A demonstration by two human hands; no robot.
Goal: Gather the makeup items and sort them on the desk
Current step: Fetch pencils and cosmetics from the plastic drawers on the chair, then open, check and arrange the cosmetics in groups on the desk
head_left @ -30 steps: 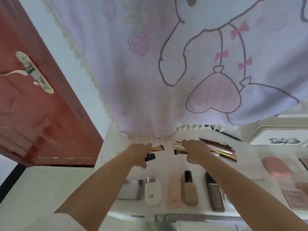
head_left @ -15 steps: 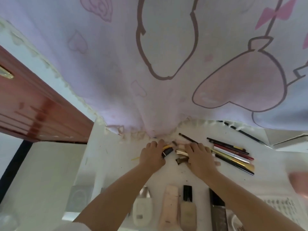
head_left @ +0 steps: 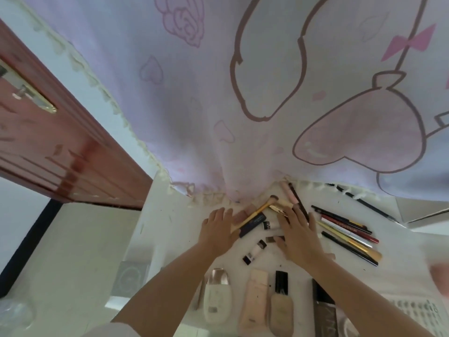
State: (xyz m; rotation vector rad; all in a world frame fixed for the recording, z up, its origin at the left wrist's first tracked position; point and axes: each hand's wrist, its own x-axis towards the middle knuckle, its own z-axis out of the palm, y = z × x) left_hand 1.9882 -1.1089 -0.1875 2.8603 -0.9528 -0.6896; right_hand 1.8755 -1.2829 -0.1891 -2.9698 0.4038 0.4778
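White desk point(head_left: 170, 215) below pink curtain point(head_left: 218, 93). Half second earlier hands bunched over pile; now left hand point(head_left: 216, 233) and right hand point(head_left: 297, 235) lay flat, fingers apart, gripping nothing. Small makeup items point(head_left: 255, 221) spread frame centre, pencil row point(head_left: 345, 227) right. Sorting underway.

Pink object point(head_left: 441, 276) at right edge: blurred and cut off, kind not readable. Gold tube point(head_left: 279, 208) and small dark-capped piece point(head_left: 273, 239): partly covered by right hand point(head_left: 297, 235). Bottles point(head_left: 252, 302) along bottom edge: lower ends cut off, labels too small to read
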